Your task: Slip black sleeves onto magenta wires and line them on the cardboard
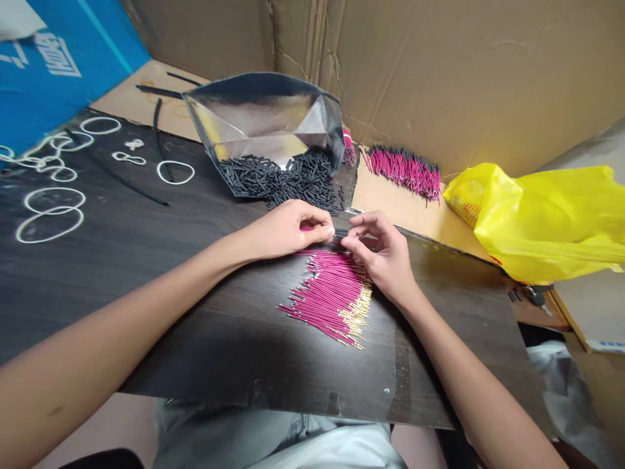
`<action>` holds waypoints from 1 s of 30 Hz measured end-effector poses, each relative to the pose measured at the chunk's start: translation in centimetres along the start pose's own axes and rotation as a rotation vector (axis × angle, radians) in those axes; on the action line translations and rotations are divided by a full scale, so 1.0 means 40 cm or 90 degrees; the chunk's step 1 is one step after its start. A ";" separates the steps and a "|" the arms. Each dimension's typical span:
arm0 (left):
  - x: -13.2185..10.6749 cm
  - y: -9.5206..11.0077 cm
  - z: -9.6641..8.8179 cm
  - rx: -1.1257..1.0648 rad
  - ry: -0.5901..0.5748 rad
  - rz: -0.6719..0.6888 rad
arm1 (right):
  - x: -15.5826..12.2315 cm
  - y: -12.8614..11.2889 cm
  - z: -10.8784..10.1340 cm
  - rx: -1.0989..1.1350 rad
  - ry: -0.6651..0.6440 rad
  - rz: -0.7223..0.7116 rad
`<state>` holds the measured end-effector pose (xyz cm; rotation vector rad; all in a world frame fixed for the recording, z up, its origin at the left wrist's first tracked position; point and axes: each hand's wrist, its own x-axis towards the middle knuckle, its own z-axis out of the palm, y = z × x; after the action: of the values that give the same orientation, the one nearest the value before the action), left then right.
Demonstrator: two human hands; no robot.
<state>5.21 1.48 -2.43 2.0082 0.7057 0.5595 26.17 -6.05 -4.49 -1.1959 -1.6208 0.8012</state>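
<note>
Pinched: left hand (288, 229) on one pink wire (308, 228), right hand (381, 251) on a black sleeve (340, 233). Sleeved wires (403, 170) stacked behind; wire pile (332, 296) and tubes (288, 177) left, seemingly.

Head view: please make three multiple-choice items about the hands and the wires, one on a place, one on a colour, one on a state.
1. Where does the loose pile of wires lie?
A. on the dark board
B. inside the yellow bag
C. on the blue box

2. What colour are the short tubes spilling from the foil bag?
A. white
B. black
C. yellow

3. What do the left hand and right hand do?
A. rest flat, apart
B. pinch one wire between them
C. lift the foil bag

Answers: 1 A, the pile rests on the dark board; 2 B, they look black; 3 B, both hands' fingertips meet on one wire.
</note>
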 end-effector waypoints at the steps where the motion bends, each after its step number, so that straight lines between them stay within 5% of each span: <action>1: 0.000 0.001 0.000 -0.006 -0.001 0.003 | 0.001 0.002 0.001 0.024 -0.005 0.010; 11: 0.000 0.018 -0.004 -0.033 -0.046 0.007 | -0.008 -0.018 0.010 -0.019 0.021 -0.037; 17: 0.001 0.017 -0.003 -0.033 -0.031 0.006 | 0.005 -0.012 0.011 0.174 -0.027 0.086; 30: -0.007 0.040 0.010 -0.166 -0.045 -0.055 | 0.017 -0.011 0.019 0.366 -0.034 0.116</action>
<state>5.68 0.36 -1.26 1.7384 0.6376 0.5001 25.27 -5.50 -4.16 -0.9120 -1.2056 1.3176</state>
